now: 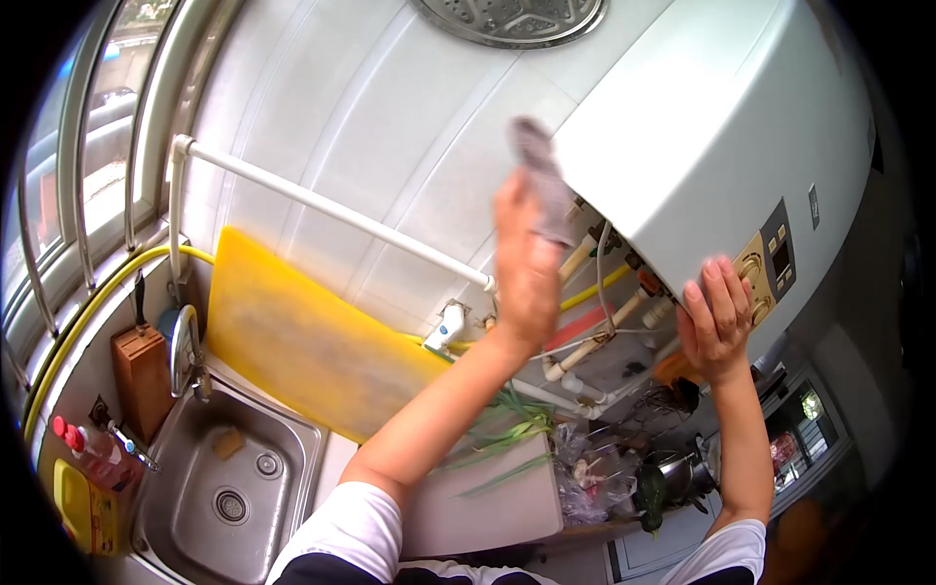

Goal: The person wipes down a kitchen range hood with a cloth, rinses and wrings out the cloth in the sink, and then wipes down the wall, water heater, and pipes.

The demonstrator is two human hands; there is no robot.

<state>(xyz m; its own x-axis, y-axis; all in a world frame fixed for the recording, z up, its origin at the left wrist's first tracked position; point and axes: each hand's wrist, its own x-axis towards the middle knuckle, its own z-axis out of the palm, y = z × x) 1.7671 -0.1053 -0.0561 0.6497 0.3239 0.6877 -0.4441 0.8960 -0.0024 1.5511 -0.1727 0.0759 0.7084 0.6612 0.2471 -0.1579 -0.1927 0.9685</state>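
My left hand (527, 273) is raised beside the left side of a white wall-mounted water heater (673, 127). Its fingers are closed on a greyish cloth (546, 185), which is blurred by motion and close to the heater's lower left edge. Fingers stretched out, my right hand (720, 327) rests against the heater's lower front edge, beside the gold and black control panel (770, 263). Nothing shows in that hand. Pipes and valves (585, 356) hang under the heater between my two hands.
A yellow cutting board (302, 331) leans against the wall under a white pipe rail (331, 210). At lower left lies a steel sink (195, 487), with a knife block (144, 380) and bottles (93, 453) beside it. Green onions (517, 424) and plastic bags (585, 468) occupy the counter.
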